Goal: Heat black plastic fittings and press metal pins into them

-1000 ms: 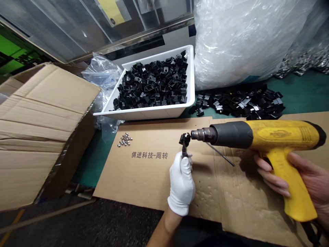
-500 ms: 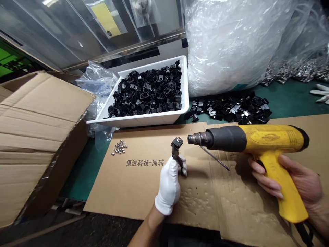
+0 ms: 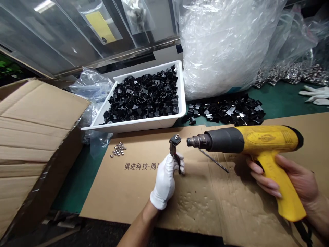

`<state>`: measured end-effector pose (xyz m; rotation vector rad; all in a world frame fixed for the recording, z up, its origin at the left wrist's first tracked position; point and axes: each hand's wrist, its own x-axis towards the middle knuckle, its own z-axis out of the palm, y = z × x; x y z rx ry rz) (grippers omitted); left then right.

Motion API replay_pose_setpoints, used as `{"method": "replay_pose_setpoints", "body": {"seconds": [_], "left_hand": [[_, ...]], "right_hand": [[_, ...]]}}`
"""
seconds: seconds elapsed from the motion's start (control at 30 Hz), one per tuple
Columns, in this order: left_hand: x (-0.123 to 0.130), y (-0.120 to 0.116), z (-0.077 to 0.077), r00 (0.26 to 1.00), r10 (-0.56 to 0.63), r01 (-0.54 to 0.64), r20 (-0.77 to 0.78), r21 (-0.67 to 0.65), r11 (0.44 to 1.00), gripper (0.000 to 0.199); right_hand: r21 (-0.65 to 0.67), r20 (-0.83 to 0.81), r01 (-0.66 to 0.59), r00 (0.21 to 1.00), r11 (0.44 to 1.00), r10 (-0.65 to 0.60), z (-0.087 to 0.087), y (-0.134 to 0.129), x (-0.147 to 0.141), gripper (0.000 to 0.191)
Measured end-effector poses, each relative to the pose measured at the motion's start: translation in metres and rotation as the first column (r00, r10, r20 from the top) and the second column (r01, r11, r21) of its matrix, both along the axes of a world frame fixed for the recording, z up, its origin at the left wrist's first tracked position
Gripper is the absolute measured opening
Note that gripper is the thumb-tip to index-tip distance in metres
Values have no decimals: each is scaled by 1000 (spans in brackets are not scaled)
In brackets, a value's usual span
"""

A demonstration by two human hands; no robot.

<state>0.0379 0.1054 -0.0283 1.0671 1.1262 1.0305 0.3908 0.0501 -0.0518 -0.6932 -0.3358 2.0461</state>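
Note:
My left hand, in a white glove, is closed around a pair of pliers. The pliers' jaws grip a small black plastic part with a shiny metal piece on its top. My bare right hand wraps round the handle of a yellow heat gun. Its dark stepped nozzle points left at the black part, a short gap away. Below the nozzle, a thin metal rod lies on the cardboard sheet.
A white tub full of black parts stands behind the cardboard, with a pile of black parts to its right. Small metal pieces lie at left. A cardboard box, a big plastic bag and a white glove surround the work area.
The camera view has shifted slightly. In my left hand the pliers and black part have turned a little, the part still by the nozzle. The heat gun stays almost level.

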Motion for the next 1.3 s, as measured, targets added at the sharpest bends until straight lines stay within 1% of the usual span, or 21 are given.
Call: {"method": "replay_pose_setpoints", "body": {"seconds": [0.1,0.2,0.27,0.3,0.43,0.53,0.63,0.8,1.0,1.3], "left_hand": [[1,-5,4,986,-15,29,-168,82,996,47],[3,-13,9,924,-1,84,-382,200,976,48],[5,-20,11,885,34,89,-465,241,967,47],[6,-25,11,877,55,73,-477,247,966,46],[13,-40,5,899,132,-26,-417,251,968,42],[16,-46,0,891,172,-62,-421,264,963,40],[18,-48,-2,871,200,-77,-448,278,958,40],[20,-46,-3,880,222,-105,-420,283,953,39],[21,-46,-3,866,221,-89,-449,295,951,39],[21,-46,-3,849,220,-81,-481,294,952,40]], "right_hand": [[-11,-7,5,1000,1000,-5,-1,0,1,43],[-12,-16,-11,1000,1000,11,2,1,2,43],[-6,-18,-24,1000,1000,24,4,2,2,43],[-2,-18,-34,999,999,34,5,2,2,43],[5,2,-66,998,998,66,8,3,2,44],[4,34,-54,998,999,54,10,3,0,42],[-4,44,-51,998,999,51,12,3,-1,41],[-13,2,-77,997,997,77,13,3,-1,43],[-17,58,-45,997,999,46,15,3,-2,41],[-8,116,-32,993,999,33,19,4,-3,41]]}}
